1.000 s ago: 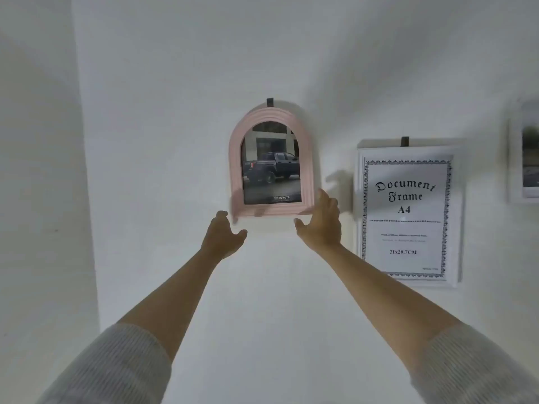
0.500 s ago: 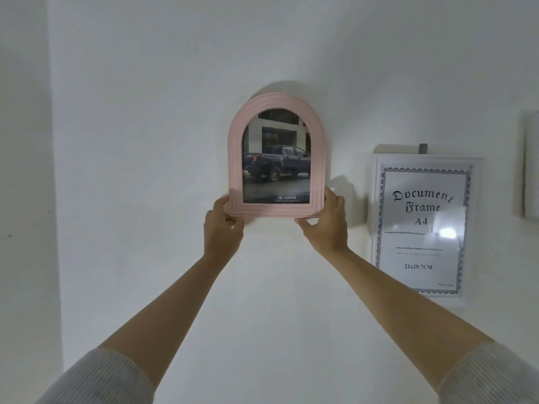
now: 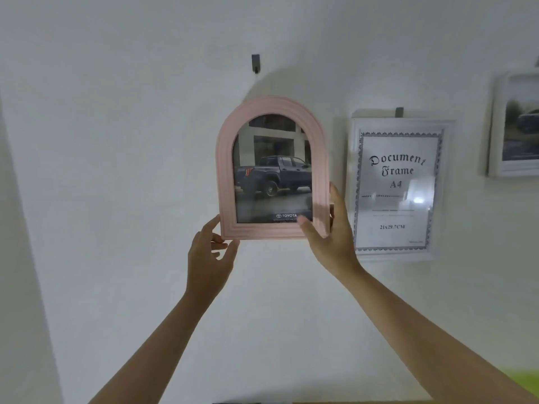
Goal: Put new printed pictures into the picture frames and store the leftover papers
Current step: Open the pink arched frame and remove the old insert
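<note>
A pink arched picture frame (image 3: 224, 170) holds a photo of a dark pickup truck. It is off the wall, below and to the right of a small dark wall hook (image 3: 255, 63). My right hand (image 3: 329, 240) grips its lower right corner, thumb on the front. My left hand (image 3: 208, 255) pinches the lower left corner from below. A white A4 document frame (image 3: 396, 188) hangs on the wall to the right. Another white frame (image 3: 516, 126) with a dim photo hangs at the far right.
A plain white wall fills the view, with a corner running down the left side. A second hook (image 3: 399, 112) carries the document frame. A yellow-green patch (image 3: 525, 383) shows at the bottom right, and a dark edge along the bottom.
Both hands took hold of the pink frame's bottom corners, lifted it off its hook and brought it down toward me. The bare hook now shows above it.
</note>
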Tool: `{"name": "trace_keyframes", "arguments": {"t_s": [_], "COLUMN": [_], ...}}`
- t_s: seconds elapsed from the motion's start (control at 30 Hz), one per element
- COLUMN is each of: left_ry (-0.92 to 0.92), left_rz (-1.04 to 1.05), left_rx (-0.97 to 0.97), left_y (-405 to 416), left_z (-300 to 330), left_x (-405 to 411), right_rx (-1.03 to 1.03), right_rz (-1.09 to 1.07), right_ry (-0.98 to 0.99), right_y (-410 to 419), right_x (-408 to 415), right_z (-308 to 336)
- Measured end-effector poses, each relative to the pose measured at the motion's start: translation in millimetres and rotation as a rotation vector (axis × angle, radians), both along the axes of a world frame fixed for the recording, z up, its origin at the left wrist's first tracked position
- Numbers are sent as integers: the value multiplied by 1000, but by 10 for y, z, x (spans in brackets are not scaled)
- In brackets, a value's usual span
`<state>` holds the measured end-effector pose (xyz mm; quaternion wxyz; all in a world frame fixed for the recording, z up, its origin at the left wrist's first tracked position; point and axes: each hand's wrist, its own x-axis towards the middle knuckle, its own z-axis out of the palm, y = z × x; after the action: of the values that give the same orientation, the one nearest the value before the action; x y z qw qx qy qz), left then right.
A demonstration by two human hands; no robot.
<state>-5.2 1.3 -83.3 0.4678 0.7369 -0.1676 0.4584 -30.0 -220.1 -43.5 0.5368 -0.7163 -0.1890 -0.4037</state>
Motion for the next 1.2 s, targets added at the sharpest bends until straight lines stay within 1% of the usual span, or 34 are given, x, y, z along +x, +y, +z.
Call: {"name": "trace_keyframes", "arguments": {"t_s": [0.17, 0.27, 0.4, 0.47, 0.53, 0.67, 0.77, 0.87, 0.93, 1.03, 1.2], "left_ry": [105, 138, 227, 279, 288, 293, 315, 381, 427, 489, 513], "left_rz": [-63, -76, -72, -44, -51, -229, -369, -483, -479, -457, -389], "left_rx": [-7, 29, 102, 103, 67, 18, 55, 107, 136, 99, 38], "left_y": [-278, -449, -716, -892, -1108, -1647, -2035, -2310, -2415, -2507, -2608], "left_z": [-435, -614, -811, -873, -867, -751, -742, -811, -881, -964, -1059], "left_x": [-285, -407, -604, -735, -899, -1298, -1547, -1697, -1768, -1873, -2011], "right_rx": [160, 287, 353, 343, 312, 254, 221, 183, 159, 131, 43], "right_rz": [-11, -45, -93, -109, -120, -133, -139, -146, -145, -152, -128], "right_ry": [-37, -19, 70, 95, 117, 159, 174, 181, 185, 190, 258], "right_y": [-255, -438, -706, -824, -917, -1063, -1130, -1165, -1198, -1267, -1360], "right_x": [-301, -425, -592, -712, -861, -1182, -1433, -1642, -1756, -1907, -2115], "right_z": [-447, -643, -896, -1022, -1154, -1486, -1722, -1933, -2076, -2259, -2441]}}
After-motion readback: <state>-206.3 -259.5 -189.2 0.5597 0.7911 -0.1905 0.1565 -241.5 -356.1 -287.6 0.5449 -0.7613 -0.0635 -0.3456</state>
